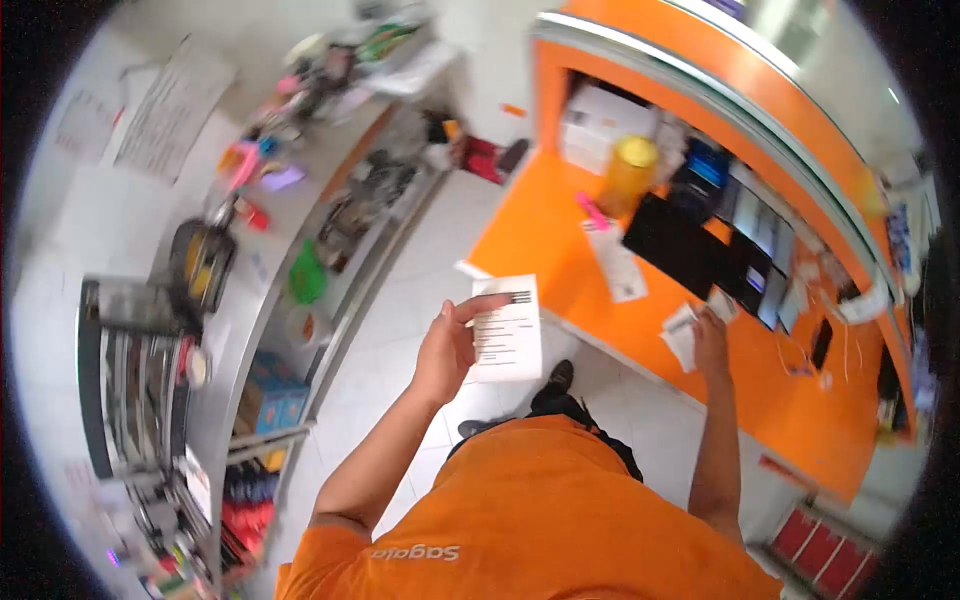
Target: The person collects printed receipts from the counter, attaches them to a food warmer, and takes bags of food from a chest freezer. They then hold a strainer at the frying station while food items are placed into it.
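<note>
Best pinched lightly near the edge, print uncovered — in left hand (443,355), fingers closed on card (510,345) at its nine o'clock side, one digit over the face. At three o'clock, with right hand (711,345), touching paper (680,345) on desk (560,270), fingers bent — pinched or not, impossible to tell.

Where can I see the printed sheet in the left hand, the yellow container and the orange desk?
Printed sheet (510,345): head view, the middle of its printed face.
Yellow container (621,190): head view, its side, below the top.
Orange desk (545,225): head view, a bare stretch of its top.
</note>
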A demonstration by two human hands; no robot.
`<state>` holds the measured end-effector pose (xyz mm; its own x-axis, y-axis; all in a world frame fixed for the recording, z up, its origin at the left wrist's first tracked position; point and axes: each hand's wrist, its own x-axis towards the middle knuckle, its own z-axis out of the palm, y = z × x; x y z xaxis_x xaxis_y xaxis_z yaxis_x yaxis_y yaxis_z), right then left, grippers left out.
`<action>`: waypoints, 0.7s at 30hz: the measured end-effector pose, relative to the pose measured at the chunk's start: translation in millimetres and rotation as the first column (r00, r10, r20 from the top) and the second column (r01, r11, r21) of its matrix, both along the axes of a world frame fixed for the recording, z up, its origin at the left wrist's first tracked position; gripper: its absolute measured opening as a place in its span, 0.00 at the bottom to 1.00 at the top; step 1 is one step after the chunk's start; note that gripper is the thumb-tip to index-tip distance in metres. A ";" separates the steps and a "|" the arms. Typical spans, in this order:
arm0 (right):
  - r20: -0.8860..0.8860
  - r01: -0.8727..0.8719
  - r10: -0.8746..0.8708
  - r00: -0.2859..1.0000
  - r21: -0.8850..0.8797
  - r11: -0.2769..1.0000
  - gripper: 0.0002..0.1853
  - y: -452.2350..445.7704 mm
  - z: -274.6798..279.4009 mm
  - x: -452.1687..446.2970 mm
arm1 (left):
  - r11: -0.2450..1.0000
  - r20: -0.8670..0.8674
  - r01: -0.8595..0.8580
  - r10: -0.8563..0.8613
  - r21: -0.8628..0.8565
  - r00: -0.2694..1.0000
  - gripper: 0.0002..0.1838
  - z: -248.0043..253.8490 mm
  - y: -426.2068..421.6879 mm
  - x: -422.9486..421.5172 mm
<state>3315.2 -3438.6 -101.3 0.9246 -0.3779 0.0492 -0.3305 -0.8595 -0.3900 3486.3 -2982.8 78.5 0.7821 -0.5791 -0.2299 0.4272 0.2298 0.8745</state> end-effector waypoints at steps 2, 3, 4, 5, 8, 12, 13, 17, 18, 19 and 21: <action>0.020 -0.045 0.050 0.999 -0.209 0.977 0.11 -1.4 -12.9 2.5 | 0.998 0.030 -0.054 0.055 -0.043 0.998 0.44 21.1 41.9 -14.0; -0.124 -0.077 0.043 0.991 -0.281 0.957 0.13 -12.8 -26.5 1.6 | 0.994 0.053 -0.090 0.093 -0.055 0.994 0.45 37.2 71.6 -25.2; -0.246 -0.036 -0.034 0.969 -0.273 0.961 0.15 0.2 -7.6 8.1 | 0.990 0.078 -0.125 0.130 -0.069 0.988 0.46 50.7 98.1 -34.6; -0.362 0.007 -0.112 0.926 -0.279 0.960 0.18 9.3 8.7 14.4 | 0.989 0.088 -0.098 0.108 -0.111 0.990 0.48 62.6 126.2 -44.0; -0.347 0.085 -0.135 0.928 -0.157 0.984 0.21 -23.3 -21.3 37.2 | 0.971 0.086 -0.185 0.200 -0.151 0.976 0.49 53.4 134.2 -62.4; -0.258 0.093 -0.134 0.957 -0.165 0.982 0.22 -100.5 -91.1 52.1 | 0.946 0.149 -0.269 0.296 -0.179 0.943 0.51 51.6 169.6 -84.9; -0.196 0.146 -0.171 0.966 -0.137 0.980 0.22 -98.9 -89.1 55.3 | 0.937 0.158 -0.302 0.330 -0.177 0.931 0.51 58.0 188.9 -92.8; -0.176 0.235 -0.246 0.953 -0.081 0.969 0.19 -70.5 -77.1 79.2 | 0.914 0.201 -0.379 0.403 -0.145 0.893 0.51 62.6 238.8 -109.9; -0.201 0.255 -0.274 0.940 -0.117 0.960 0.19 -69.6 -76.6 82.3 | 0.912 0.212 -0.386 0.408 -0.138 0.888 0.51 61.6 241.2 -110.9; -0.224 0.274 -0.304 0.926 -0.156 0.949 0.19 -66.3 -72.7 86.1 | 0.907 0.202 -0.404 0.421 -0.120 0.884 0.53 63.6 242.9 -112.1; -0.318 0.315 -0.400 0.860 -0.285 0.905 0.19 -54.9 -58.9 91.2 | 0.896 0.178 -0.436 0.444 -0.084 0.878 0.56 66.4 241.7 -113.1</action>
<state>3406.4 -3493.4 -160.2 0.6955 -0.7045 -0.1412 -0.7119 -0.7023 -0.0023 3373.1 -2741.0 144.9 0.9846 -0.1708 -0.0381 0.1033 0.3919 0.9142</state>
